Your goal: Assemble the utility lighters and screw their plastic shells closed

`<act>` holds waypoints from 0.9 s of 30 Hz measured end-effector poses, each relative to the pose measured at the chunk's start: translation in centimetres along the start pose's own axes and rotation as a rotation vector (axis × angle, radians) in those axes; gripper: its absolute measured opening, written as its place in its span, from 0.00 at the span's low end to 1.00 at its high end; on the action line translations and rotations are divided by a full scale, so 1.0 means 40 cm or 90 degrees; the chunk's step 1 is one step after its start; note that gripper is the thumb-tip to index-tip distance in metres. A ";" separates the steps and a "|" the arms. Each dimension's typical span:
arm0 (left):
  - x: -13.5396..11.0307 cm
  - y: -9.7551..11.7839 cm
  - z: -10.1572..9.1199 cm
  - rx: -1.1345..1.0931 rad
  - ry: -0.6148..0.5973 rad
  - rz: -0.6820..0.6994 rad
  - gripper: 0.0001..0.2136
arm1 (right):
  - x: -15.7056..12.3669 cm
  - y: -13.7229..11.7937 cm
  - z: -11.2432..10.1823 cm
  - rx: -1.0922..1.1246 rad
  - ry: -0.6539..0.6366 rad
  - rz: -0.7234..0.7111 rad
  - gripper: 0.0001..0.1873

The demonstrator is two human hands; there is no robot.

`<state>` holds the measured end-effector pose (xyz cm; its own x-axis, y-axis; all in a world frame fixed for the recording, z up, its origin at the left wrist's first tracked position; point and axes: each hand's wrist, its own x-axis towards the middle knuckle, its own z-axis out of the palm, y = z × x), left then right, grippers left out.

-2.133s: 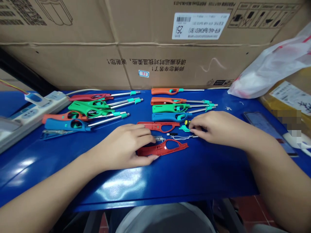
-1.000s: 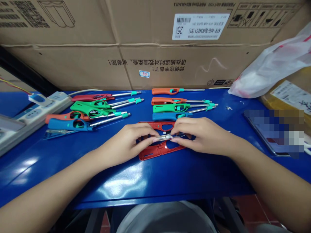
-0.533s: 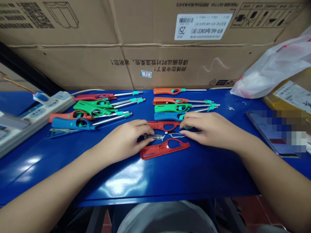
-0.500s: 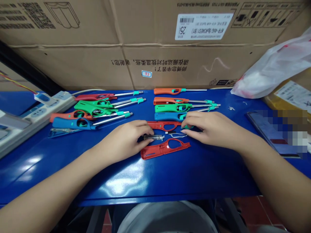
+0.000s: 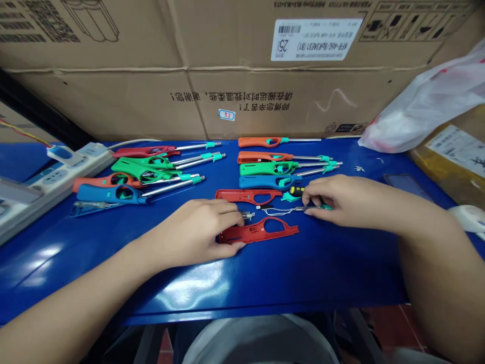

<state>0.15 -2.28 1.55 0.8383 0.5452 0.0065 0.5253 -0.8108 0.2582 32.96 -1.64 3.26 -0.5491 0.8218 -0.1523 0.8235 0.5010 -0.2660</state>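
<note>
My left hand is closed, its thumb and fingers around the left end of the lower red lighter shell half. A clear fuel tank shows just beyond its fingertips, mostly hidden. My right hand pinches a short metal lighter tube with a green end, low over the table. White wires with a small black part lie to the left of that tube. The other red shell half lies inner side up above them. Near the right fingers are a green trigger piece and a yellow-and-black handle.
Several lighters lie at the back left, including a blue lighter, and more at centre, including an orange lighter. A power strip runs along the left. A cardboard box stands behind; a phone and plastic bag are right.
My left hand has shifted from the fuel tank onto the lower red shell half. My right hand has moved right, drawing the metal tube into view and uncovering the yellow-and-black handle.
</note>
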 end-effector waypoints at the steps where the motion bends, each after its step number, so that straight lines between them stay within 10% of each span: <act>1: 0.001 -0.002 0.003 -0.002 0.003 -0.001 0.09 | 0.002 -0.002 0.001 0.001 -0.014 0.005 0.05; 17: 0.002 -0.026 0.016 0.065 0.076 0.033 0.13 | 0.003 -0.038 -0.011 0.082 0.054 -0.095 0.03; 27: 0.004 -0.028 0.017 0.063 0.085 0.036 0.15 | 0.003 -0.039 0.000 0.072 -0.088 -0.068 0.05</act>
<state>-0.19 -1.42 0.60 0.8434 0.5164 0.1482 0.4956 -0.8543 0.1567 31.62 -2.35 3.65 -0.6535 0.7166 -0.2439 0.7423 0.5435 -0.3920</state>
